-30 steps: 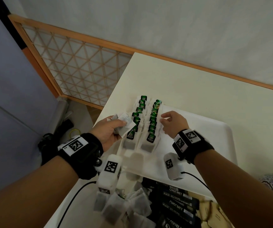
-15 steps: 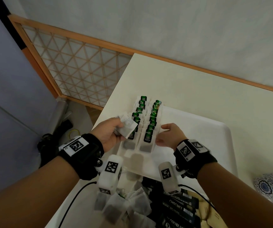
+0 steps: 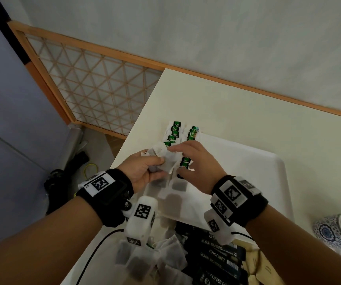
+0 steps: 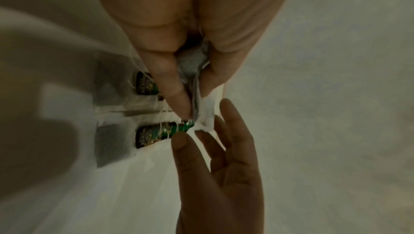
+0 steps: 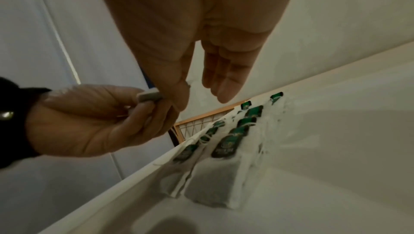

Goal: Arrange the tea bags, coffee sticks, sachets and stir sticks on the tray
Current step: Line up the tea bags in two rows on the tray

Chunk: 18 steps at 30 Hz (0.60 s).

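My left hand [image 3: 155, 163] grips a small bunch of white tea bags [image 3: 165, 159] above the tray's left edge; the left wrist view shows them pinched between thumb and fingers [image 4: 192, 96]. My right hand [image 3: 175, 151] has come across to that bunch. Its fingers are straight, and the thumb and index tips [image 4: 192, 135] sit at a corner of the top bag without a clear pinch. Below the hands, two rows of tea bags with green tags [image 3: 174, 132] lie on the white tray [image 3: 278, 161], also seen in the right wrist view [image 5: 230, 142].
Loose tea bags [image 3: 165, 260] are piled at the near table edge, beside black coffee sticks [image 3: 216, 254] and beige sachets [image 3: 256, 264]. A blue patterned cup [image 3: 334, 231] stands to the right. The table's left edge drops off beside the tray.
My right hand has left the right row on the tray and moved up and left to the bunch in my left hand. The left hand has shifted slightly towards the tray.
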Each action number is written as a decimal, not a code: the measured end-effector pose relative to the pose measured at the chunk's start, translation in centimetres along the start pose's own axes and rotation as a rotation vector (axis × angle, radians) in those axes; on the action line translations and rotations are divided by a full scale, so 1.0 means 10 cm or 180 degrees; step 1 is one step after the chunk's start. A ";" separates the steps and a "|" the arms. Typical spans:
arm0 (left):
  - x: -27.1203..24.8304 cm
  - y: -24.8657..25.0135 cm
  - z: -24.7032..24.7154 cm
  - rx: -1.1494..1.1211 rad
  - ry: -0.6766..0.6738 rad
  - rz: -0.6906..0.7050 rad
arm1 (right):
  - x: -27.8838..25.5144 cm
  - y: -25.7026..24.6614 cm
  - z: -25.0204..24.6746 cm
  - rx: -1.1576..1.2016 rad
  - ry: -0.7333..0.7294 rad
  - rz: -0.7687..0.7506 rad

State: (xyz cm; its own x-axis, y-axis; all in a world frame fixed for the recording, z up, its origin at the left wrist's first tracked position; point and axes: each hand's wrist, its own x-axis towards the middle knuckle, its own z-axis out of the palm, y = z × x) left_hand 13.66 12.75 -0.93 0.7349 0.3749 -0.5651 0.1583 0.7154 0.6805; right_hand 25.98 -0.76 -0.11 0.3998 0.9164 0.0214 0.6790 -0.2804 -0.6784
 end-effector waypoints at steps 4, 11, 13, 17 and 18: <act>-0.04 0.00 0.01 0.0182 -0.0026 -0.0089 | 0.04 -0.03 0.03 0.0036 0.0343 -0.0404; -0.05 0.03 -0.20 0.0160 0.0569 0.0108 | 0.03 -0.19 -0.08 0.0935 -0.0236 0.0346; -0.06 0.06 -0.27 0.0104 0.0721 0.0178 | 0.04 -0.19 -0.06 0.0374 -0.0701 0.0246; -0.11 0.12 -0.36 0.0026 0.0768 0.0255 | 0.08 -0.24 0.05 -0.0037 -0.1522 0.0329; -0.12 0.13 -0.38 0.0002 0.0779 0.0249 | 0.10 -0.26 0.07 -0.0082 -0.1650 0.0341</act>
State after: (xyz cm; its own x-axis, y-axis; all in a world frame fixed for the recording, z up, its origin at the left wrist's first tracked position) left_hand 10.51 15.48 -1.09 0.5635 0.5606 -0.6068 0.1077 0.6784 0.7268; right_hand 24.17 1.08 1.18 0.1154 0.9015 -0.4172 0.6687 -0.3811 -0.6384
